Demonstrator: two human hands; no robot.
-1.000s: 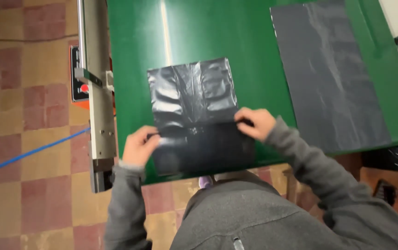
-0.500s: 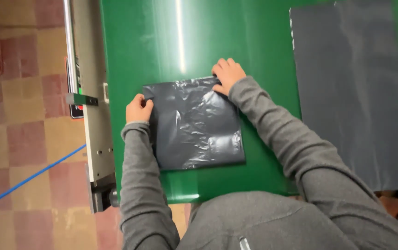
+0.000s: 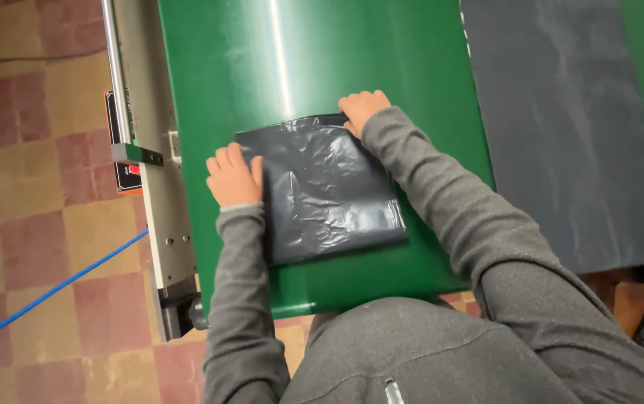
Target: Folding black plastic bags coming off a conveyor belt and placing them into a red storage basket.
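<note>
A folded dark grey plastic bag (image 3: 329, 191) lies flat on the green table surface (image 3: 314, 60), near its front edge. My left hand (image 3: 233, 176) rests flat at the bag's left edge, fingers together, pressing down on it. At the bag's far right corner my right hand (image 3: 363, 111) presses on the fold with its fingers bent. Neither hand lifts the bag. Both arms wear grey sleeves.
A large dark grey plastic sheet (image 3: 569, 127) lies spread on the table to the right. A metal frame rail (image 3: 153, 187) with a small red-and-black panel runs along the table's left side. A blue line (image 3: 52, 288) crosses the tiled floor at the left.
The bag has been folded over from its longer shape into a squarer one. Both hands moved from its near edge up to its far side and left edge.
</note>
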